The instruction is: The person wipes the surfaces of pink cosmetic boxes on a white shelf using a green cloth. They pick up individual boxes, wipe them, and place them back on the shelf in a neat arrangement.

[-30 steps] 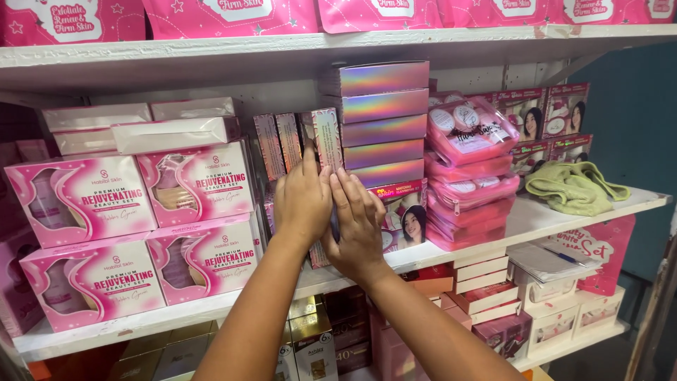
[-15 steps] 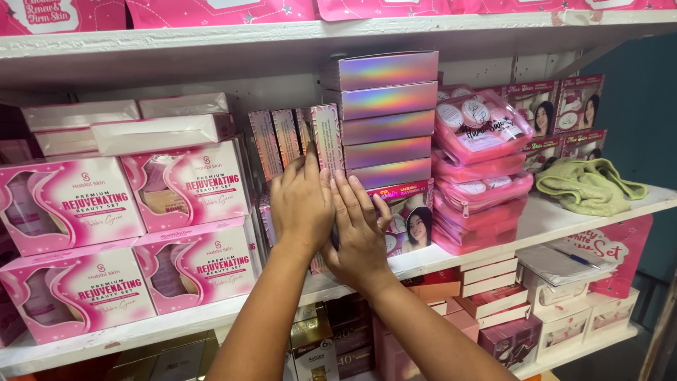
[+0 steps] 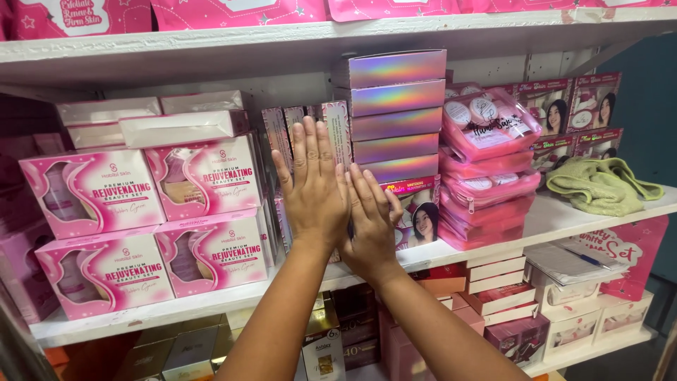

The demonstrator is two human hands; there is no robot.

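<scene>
On shelf (image 3: 564,219), left hand (image 3: 314,187), right hand (image 3: 370,226) flat against upright boxes (image 3: 282,134)

At centre frame the left hand (image 3: 312,190) and right hand (image 3: 370,226) cover most of the upright slim boxes (image 3: 282,134) behind them, while the pink packages (image 3: 240,8) along the top edge are cropped.

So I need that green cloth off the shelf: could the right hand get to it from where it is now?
Probably yes. The green cloth lies in the open near the shelf edge, nothing on top. The right hand is flat against upright boxes; pink pouches stand between, but the front looks free.
</scene>
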